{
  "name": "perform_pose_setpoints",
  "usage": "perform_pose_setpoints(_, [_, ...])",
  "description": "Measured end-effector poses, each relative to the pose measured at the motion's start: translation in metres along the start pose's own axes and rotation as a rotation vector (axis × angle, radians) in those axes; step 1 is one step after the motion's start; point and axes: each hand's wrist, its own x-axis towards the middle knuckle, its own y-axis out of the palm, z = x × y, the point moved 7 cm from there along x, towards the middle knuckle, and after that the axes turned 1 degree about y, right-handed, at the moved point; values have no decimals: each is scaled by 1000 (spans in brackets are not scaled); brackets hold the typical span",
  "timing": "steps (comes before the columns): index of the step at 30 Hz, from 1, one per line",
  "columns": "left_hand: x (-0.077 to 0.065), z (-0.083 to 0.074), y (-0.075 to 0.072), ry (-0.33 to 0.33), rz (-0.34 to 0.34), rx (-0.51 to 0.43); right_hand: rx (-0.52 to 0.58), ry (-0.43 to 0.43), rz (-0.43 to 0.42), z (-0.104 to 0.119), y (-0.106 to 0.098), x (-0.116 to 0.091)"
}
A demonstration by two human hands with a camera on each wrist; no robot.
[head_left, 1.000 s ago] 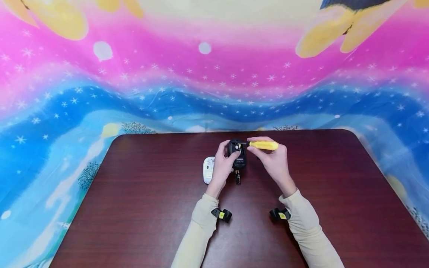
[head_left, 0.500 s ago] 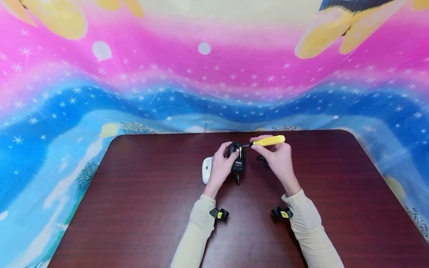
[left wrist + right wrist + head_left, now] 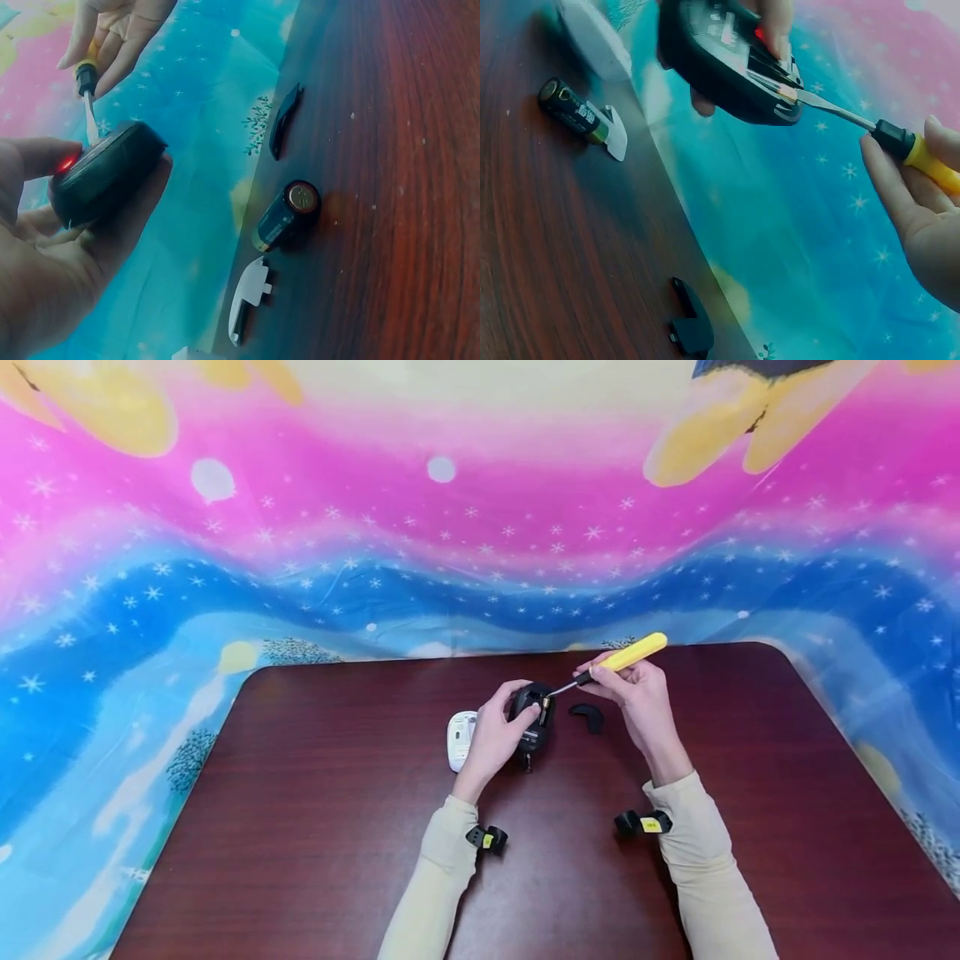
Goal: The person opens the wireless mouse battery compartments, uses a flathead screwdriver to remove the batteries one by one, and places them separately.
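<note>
My left hand (image 3: 491, 735) holds a black computer mouse (image 3: 532, 742) with its underside turned up, thumb lying over the bottom. Red light glows beside a fingertip in the left wrist view. The mouse's battery compartment is uncovered, and a battery (image 3: 545, 707) lies in it. My right hand (image 3: 647, 706) pinches a flat-blade screwdriver (image 3: 633, 653) by the front of its yellow handle. Its blade (image 3: 832, 110) reaches into the compartment at the battery's end. A black battery cover (image 3: 589, 717) lies on the table below the right hand.
A white mouse (image 3: 459, 747) lies to the left, partly behind the left hand. Near it are a loose battery (image 3: 289, 214) and a small white cover (image 3: 246, 294). The dark wooden table (image 3: 360, 827) ends at a printed cloth backdrop (image 3: 420, 560).
My right hand has drawn back to the right, and the screwdriver has gone from nearly level to slanting, handle end up. The black cover now shows fully. My left hand keeps holding the mouse.
</note>
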Motion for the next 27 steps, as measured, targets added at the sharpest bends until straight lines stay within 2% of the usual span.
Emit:
perform_pose_setpoints(5, [-1, 0, 6, 20, 25, 42, 52, 53, -24, -4, -8, 2])
perform_pose_setpoints(8, [-1, 0, 10, 23, 35, 57, 145, 116, -52, -8, -14, 2])
perform_pose_setpoints(11, [0, -1, 9, 22, 15, 49, 249, 182, -55, -10, -14, 0])
perform_pose_setpoints(14, [2, 0, 4, 14, -37, 19, 238, 223, -40, -9, -12, -1])
perform_pose_setpoints(19, [4, 2, -4, -19, -85, -55, 18, 232, -60, -5, -17, -1])
perform_pose_setpoints(23, [4, 4, -8, -55, -96, -121, -209, 252, -96, -2, -33, 0])
perform_pose_setpoints(27, [4, 5, -10, -72, -104, -150, -413, 308, -72, -3, -49, -1])
